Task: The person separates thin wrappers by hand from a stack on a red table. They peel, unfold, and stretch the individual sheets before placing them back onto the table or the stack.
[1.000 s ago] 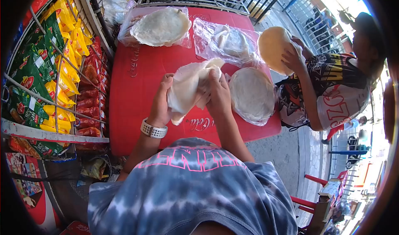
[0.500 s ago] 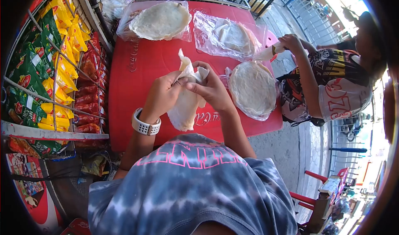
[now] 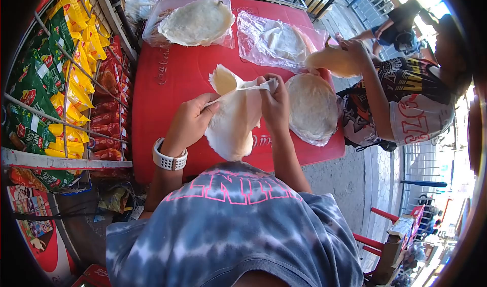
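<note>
White sheet (image 3: 231, 122), between left hand (image 3: 188, 122), right hand (image 3: 275, 107)

"How were the two hands set?"

"Apart from each other, in front of the chest. The left hand (image 3: 190, 122) had its thumb and fingertips pinched together, reaching inward."

"And the right hand (image 3: 275, 106)?"

"Its fingers were curled in, the thumb raised near the index finger, and it sat a little farther forward than the left."

"What about the arms?"

"The left forearm (image 3: 161, 182) and the right forearm (image 3: 290, 157) both stretched forward from the body, angling in toward each other, bare down to the hands."
</note>
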`<action>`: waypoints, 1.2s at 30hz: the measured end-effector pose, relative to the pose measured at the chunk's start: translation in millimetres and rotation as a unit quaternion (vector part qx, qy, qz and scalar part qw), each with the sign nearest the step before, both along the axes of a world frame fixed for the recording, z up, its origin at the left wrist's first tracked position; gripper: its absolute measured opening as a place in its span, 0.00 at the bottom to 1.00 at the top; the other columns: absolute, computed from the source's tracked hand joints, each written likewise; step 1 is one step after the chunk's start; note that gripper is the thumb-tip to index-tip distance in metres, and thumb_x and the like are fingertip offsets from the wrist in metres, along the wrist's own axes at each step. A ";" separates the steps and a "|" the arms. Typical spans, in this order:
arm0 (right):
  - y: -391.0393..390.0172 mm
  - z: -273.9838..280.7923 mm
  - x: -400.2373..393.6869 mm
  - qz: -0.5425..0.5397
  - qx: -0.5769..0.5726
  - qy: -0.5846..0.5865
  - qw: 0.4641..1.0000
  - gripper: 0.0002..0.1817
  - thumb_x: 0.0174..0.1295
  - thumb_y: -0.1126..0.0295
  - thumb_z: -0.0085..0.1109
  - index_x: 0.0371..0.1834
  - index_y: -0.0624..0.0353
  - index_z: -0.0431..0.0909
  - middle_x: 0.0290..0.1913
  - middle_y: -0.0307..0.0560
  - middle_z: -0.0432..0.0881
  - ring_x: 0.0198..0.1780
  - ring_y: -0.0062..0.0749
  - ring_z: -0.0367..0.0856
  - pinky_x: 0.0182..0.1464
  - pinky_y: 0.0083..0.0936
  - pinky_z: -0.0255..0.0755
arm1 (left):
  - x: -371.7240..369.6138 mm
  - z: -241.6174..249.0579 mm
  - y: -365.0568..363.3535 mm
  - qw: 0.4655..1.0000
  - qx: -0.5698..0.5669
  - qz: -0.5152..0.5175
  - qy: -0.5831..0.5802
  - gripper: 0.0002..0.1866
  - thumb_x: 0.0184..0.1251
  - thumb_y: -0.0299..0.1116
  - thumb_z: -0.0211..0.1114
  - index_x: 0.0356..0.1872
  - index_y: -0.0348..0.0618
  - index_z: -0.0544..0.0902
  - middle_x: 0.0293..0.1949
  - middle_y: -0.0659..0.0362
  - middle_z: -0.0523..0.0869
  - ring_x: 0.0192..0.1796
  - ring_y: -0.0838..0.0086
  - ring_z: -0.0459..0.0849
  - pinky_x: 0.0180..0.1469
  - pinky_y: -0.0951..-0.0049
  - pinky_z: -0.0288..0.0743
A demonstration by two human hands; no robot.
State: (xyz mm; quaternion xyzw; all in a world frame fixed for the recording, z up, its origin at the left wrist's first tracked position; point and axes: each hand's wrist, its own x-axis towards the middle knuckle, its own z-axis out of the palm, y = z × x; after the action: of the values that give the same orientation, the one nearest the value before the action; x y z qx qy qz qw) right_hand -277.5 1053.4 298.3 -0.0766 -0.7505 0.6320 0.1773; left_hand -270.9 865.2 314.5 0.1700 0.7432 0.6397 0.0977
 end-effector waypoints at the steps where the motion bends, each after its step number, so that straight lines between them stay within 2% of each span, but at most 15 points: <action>1: -6.2 0.6 2.5 0.042 -0.099 -0.006 0.994 0.09 0.56 0.74 0.51 0.39 0.64 0.66 0.33 0.42 0.74 0.27 0.19 0.70 0.32 0.18 0.67 | -2.2 -5.6 0.5 1.000 -0.002 -0.007 0.006 0.12 0.59 0.33 0.56 0.38 0.33 0.76 0.26 0.51 0.80 0.28 0.70 0.80 0.31 0.76 0.70; 3: -16.6 -4.4 8.7 0.097 -0.106 -0.007 0.990 0.10 0.55 0.79 0.46 0.41 0.64 0.63 0.34 0.43 0.73 0.29 0.18 0.70 0.33 0.18 0.68 | -6.8 -11.7 2.5 1.000 -0.007 -0.019 0.018 0.13 0.57 0.34 0.57 0.37 0.33 0.76 0.28 0.51 0.81 0.30 0.67 0.81 0.32 0.73 0.71; 4: -20.9 -2.3 11.0 0.128 -0.087 -0.014 0.988 0.13 0.52 0.83 0.43 0.42 0.63 0.63 0.34 0.42 0.73 0.33 0.18 0.71 0.35 0.18 0.68 | -6.6 -9.7 6.3 0.997 -0.027 0.005 0.070 0.14 0.57 0.35 0.58 0.37 0.34 0.76 0.28 0.50 0.81 0.31 0.65 0.81 0.32 0.72 0.71; 6: -27.0 2.3 11.1 0.146 -0.018 -0.006 0.989 0.13 0.52 0.83 0.44 0.42 0.63 0.65 0.36 0.39 0.72 0.37 0.18 0.70 0.38 0.16 0.66 | -2.8 -0.1 18.1 0.981 -0.066 0.055 0.172 0.14 0.55 0.36 0.59 0.37 0.35 0.76 0.30 0.49 0.81 0.33 0.61 0.81 0.33 0.68 0.71; 9: -24.1 5.1 8.8 0.193 -0.008 -0.029 0.981 0.13 0.54 0.81 0.46 0.45 0.63 0.66 0.38 0.38 0.71 0.39 0.17 0.68 0.40 0.16 0.65 | 0.1 11.0 17.8 0.982 -0.144 0.029 0.120 0.15 0.58 0.35 0.57 0.42 0.36 0.74 0.29 0.51 0.80 0.34 0.66 0.81 0.34 0.69 0.71; 10: -20.5 6.4 8.2 0.212 -0.016 -0.044 0.976 0.14 0.55 0.80 0.47 0.46 0.63 0.67 0.40 0.38 0.71 0.40 0.18 0.68 0.41 0.16 0.65 | -2.5 2.2 15.5 0.981 -0.137 0.040 0.130 0.13 0.59 0.34 0.57 0.40 0.37 0.75 0.28 0.50 0.80 0.32 0.71 0.81 0.32 0.71 0.71; 14: -11.9 7.4 7.4 0.323 0.002 0.022 0.946 0.19 0.55 0.73 0.54 0.50 0.64 0.64 0.45 0.39 0.68 0.46 0.21 0.67 0.47 0.20 0.63 | -1.8 8.7 8.3 0.990 -0.117 0.036 0.070 0.11 0.60 0.33 0.55 0.38 0.35 0.76 0.26 0.51 0.80 0.30 0.76 0.79 0.31 0.74 0.70; 17: -21.5 13.0 15.9 0.303 -0.001 0.025 0.953 0.21 0.55 0.71 0.56 0.50 0.64 0.64 0.46 0.39 0.68 0.45 0.20 0.67 0.47 0.20 0.63 | -3.8 9.1 8.2 0.990 -0.117 0.045 0.059 0.11 0.61 0.32 0.54 0.38 0.34 0.76 0.25 0.51 0.81 0.30 0.79 0.79 0.31 0.76 0.69; 19: -26.2 15.5 15.9 0.247 0.083 0.068 0.963 0.22 0.50 0.69 0.62 0.47 0.61 0.67 0.44 0.43 0.71 0.45 0.27 0.70 0.46 0.23 0.65 | -4.8 8.8 8.7 0.993 -0.101 0.036 0.047 0.11 0.62 0.32 0.53 0.38 0.34 0.76 0.27 0.52 0.81 0.31 0.79 0.79 0.31 0.76 0.69; 21: -27.0 14.4 13.1 0.205 0.170 0.137 0.954 0.21 0.47 0.69 0.63 0.45 0.61 0.70 0.42 0.47 0.73 0.45 0.35 0.73 0.44 0.27 0.68 | -5.7 -0.2 11.6 0.994 -0.058 0.044 0.086 0.13 0.63 0.36 0.52 0.36 0.35 0.77 0.25 0.47 0.79 0.29 0.65 0.80 0.28 0.72 0.69; 22: -27.3 15.0 13.5 0.200 0.169 0.140 0.955 0.19 0.47 0.71 0.63 0.43 0.61 0.71 0.41 0.46 0.74 0.42 0.33 0.73 0.42 0.25 0.68 | -6.0 -3.2 12.6 0.993 -0.037 0.048 0.105 0.14 0.63 0.37 0.51 0.35 0.35 0.77 0.24 0.45 0.78 0.27 0.57 0.80 0.26 0.70 0.68; 27: -26.5 12.9 16.1 0.134 0.177 0.165 0.961 0.12 0.48 0.77 0.60 0.38 0.64 0.75 0.34 0.42 0.76 0.31 0.25 0.74 0.36 0.18 0.69 | -5.3 -2.8 12.3 0.997 -0.009 0.021 0.067 0.15 0.64 0.39 0.50 0.37 0.35 0.76 0.22 0.47 0.77 0.23 0.68 0.78 0.25 0.73 0.67; 30: -25.0 7.1 15.4 0.067 0.132 0.134 0.980 0.10 0.51 0.75 0.59 0.38 0.62 0.76 0.30 0.41 0.77 0.32 0.24 0.76 0.36 0.17 0.70 | -4.9 -2.2 11.6 0.996 -0.027 0.039 0.070 0.15 0.65 0.39 0.50 0.36 0.35 0.76 0.18 0.52 0.75 0.19 0.75 0.71 0.23 0.75 0.64; 33: -20.2 -4.2 10.8 0.020 -0.120 0.056 0.991 0.06 0.55 0.75 0.56 0.36 0.63 0.76 0.32 0.35 0.75 0.29 0.16 0.72 0.32 0.12 0.66 | -5.2 1.7 5.2 0.997 -0.028 0.041 0.054 0.15 0.65 0.39 0.50 0.35 0.35 0.76 0.16 0.59 0.73 0.19 0.80 0.64 0.23 0.77 0.61; 36: -7.1 -7.9 7.4 0.044 -0.307 -0.048 0.950 0.08 0.58 0.70 0.54 0.37 0.61 0.75 0.33 0.34 0.74 0.29 0.15 0.71 0.32 0.11 0.66 | -7.2 -2.8 -2.0 0.999 0.020 0.017 0.024 0.14 0.65 0.38 0.51 0.36 0.35 0.76 0.20 0.63 0.74 0.22 0.82 0.64 0.26 0.79 0.62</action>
State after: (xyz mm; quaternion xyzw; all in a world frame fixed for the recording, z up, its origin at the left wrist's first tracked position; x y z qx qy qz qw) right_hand -270.1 1046.3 290.4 -0.1246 -0.5305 0.8346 0.0811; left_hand -278.2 863.2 311.7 0.1744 0.7353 0.6516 0.0659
